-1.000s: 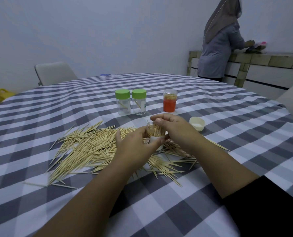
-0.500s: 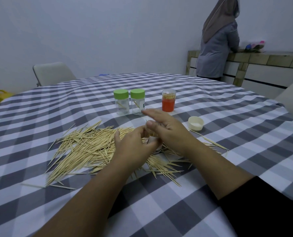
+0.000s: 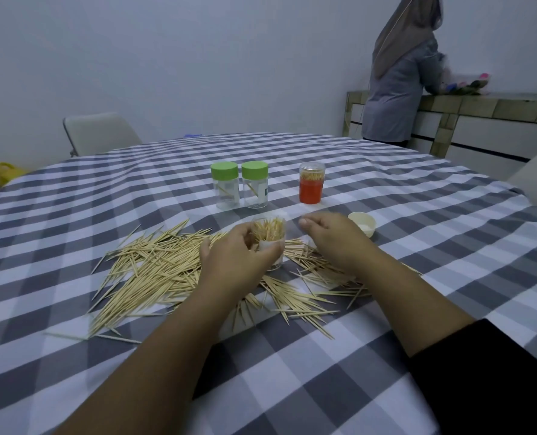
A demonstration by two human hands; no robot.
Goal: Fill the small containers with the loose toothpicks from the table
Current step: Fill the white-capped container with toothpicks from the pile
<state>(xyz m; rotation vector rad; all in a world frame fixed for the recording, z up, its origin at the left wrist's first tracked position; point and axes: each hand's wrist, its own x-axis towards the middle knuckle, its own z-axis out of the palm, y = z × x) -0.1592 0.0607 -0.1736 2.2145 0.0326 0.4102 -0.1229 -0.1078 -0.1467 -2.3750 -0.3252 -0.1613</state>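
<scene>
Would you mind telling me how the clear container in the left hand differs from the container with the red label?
The held container is open-topped, gripped by the left hand above the toothpick pile; the red-label container stands untouched farther back, with a clear cap on. The held one carries a white label, the other a red one. Both are small clear cylinders packed with upright toothpicks.

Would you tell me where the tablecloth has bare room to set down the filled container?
Bare cloth lies right of the white lid, and behind the orange container. It is crowded around the loose toothpicks, which spread under both hands.
</scene>
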